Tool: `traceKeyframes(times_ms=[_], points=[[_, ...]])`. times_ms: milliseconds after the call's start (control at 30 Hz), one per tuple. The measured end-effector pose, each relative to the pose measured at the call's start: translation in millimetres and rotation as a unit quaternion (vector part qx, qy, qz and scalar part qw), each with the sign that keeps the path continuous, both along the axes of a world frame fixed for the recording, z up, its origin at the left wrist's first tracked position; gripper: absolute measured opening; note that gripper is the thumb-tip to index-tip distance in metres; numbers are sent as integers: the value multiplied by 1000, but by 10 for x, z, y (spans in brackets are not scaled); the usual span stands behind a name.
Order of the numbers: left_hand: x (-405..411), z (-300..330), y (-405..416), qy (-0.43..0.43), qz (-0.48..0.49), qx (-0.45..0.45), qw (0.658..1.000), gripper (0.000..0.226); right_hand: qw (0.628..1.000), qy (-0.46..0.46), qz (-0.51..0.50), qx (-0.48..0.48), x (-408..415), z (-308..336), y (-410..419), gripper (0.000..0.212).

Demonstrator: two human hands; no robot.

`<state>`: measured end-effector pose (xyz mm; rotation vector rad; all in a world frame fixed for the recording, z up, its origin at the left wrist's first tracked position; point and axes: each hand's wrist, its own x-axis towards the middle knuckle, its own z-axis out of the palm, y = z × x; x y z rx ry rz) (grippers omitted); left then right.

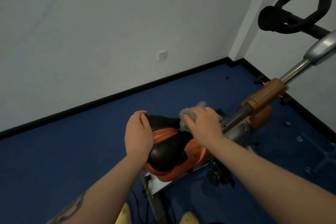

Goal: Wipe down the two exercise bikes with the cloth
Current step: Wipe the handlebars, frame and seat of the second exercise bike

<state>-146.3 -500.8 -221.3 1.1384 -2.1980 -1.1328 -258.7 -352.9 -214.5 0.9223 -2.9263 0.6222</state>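
Observation:
An orange and silver exercise bike [261, 96] stands below me, its black and orange saddle [167, 152] in the middle of the view. My left hand [139, 135] grips the saddle's left edge, fingers curled over the rim. My right hand [201, 123] presses a grey cloth [189, 114] onto the saddle's front end, fingers spread over the cloth. Black handlebars [283, 18] rise at the upper right on a silver stem [300, 65]. Only one bike is in view.
Blue floor [72, 151] runs to a white wall with a black skirting board [127, 91] and a wall socket [161, 55]. The room corner is at the upper right. A black pedal [218, 176] and cables lie below the saddle. My yellow shoes [187, 219] show at the bottom edge.

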Motion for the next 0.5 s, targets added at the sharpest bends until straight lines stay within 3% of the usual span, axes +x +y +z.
traceKeyframes(times_ms=[67,133,267,367,500], points=[[-7,6,-1,-1,-2,-5,1000,32,998,43,45,9,315,-12,-285,30],[1,6,-10,5,-3,0,1000,31,997,4,73,-18,469,-7,-433,43],[34,-13,-12,20,-3,14,1000,31,980,-13,197,9,76,-3,-66,40],[30,-9,-11,35,0,29,999,30,990,-55,125,-17,-256,4,235,25],[54,-15,-29,41,1,37,998,29,998,-29,-52,-15,102,-132,-59,35]])
